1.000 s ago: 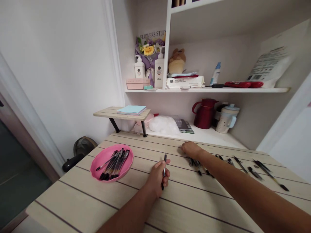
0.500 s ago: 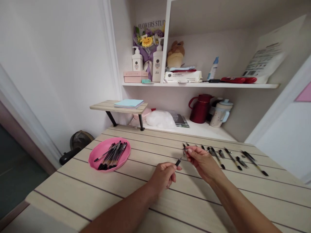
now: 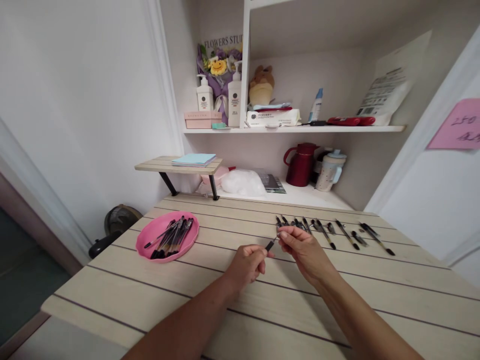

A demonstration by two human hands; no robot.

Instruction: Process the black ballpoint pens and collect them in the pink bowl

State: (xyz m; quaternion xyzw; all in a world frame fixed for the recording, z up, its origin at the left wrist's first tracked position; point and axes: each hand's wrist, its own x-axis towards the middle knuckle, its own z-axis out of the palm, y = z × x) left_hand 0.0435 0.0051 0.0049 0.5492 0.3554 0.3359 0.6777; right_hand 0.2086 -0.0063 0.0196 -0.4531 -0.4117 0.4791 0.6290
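Black pen (image 3: 269,245) pinched in left hand (image 3: 247,262); right hand (image 3: 302,247) pinches a small dark piece (image 3: 278,230) above the slatted counter (image 3: 337,300).

Bare table (image 3: 123,292) lies open between pink tray (image 3: 147,239) and loose pens (image 3: 330,233).

Pen (image 3: 270,245) mostly hidden inside left hand (image 3: 245,262).

Here are my forearms, both uncovered all the way down to the wrists, long and slim. My left hand (image 3: 245,263) and right hand (image 3: 304,248) are bare as well, knuckles and fingers in plain sight.
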